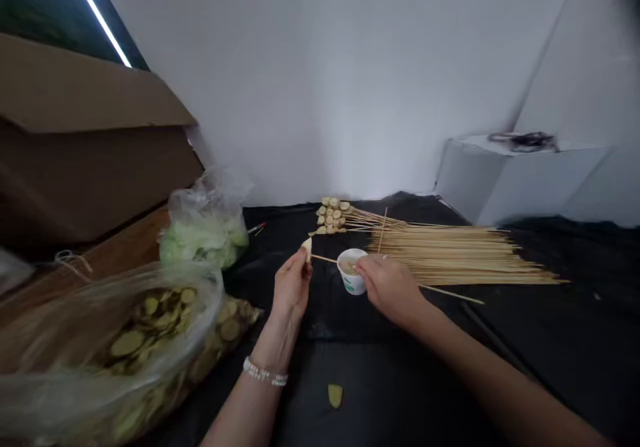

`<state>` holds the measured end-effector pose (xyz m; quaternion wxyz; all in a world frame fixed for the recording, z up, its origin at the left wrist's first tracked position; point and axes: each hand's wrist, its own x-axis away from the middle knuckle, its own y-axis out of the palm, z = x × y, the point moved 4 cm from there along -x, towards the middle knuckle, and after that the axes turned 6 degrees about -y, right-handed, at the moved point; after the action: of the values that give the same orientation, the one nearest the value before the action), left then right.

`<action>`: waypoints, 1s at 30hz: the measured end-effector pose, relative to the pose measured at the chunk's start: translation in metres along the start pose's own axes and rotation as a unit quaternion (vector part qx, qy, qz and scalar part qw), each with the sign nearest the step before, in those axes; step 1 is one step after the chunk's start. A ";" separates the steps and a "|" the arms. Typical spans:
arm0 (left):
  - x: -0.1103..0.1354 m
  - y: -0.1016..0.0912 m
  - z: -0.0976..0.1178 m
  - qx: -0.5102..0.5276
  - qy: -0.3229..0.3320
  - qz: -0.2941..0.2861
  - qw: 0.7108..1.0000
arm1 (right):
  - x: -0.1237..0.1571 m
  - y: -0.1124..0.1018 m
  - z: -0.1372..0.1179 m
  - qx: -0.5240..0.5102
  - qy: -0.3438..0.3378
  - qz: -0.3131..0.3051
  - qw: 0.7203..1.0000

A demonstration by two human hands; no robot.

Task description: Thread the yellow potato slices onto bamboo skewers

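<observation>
My left hand [293, 280] pinches a pale vegetable slice [307, 250], which looks like potato, upright between thumb and fingers. A thin bamboo skewer [324, 258] has its tip at that slice; whether it has pierced it I cannot tell. My right hand [393, 287] is closed around the skewer, whose other end [457, 295] sticks out to the right. Beside the right fingertips stands a white paper cup [353, 283] with a green print and something pale inside. How the skewer passes the cup is partly hidden by the hand.
Loose skewers [465, 254] lie in a wide pile at right, near skewers with slices on their ends [331, 215]. An open plastic bag of slices [210, 300] and a bag of pale green vegetable [205, 234] stand left. One slice [335, 396] lies on the black cover.
</observation>
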<state>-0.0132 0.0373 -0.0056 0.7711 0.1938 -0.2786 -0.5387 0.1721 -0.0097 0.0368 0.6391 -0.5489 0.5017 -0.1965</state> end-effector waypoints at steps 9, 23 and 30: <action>0.005 0.003 0.001 -0.019 0.018 -0.020 0.999 | 0.002 -0.001 -0.004 0.003 -0.020 0.004 1.000; 0.006 0.004 -0.001 -0.034 0.013 -0.019 0.999 | 0.002 0.000 -0.004 -0.012 -0.011 -0.013 1.000; 0.007 0.005 -0.001 -0.046 0.006 -0.041 0.998 | 0.003 0.002 -0.004 -0.030 -0.013 -0.043 0.999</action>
<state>-0.0073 0.0329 -0.0021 0.7582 0.1729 -0.2410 -0.5807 0.1689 -0.0131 0.0340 0.6197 -0.5912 0.4750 -0.2022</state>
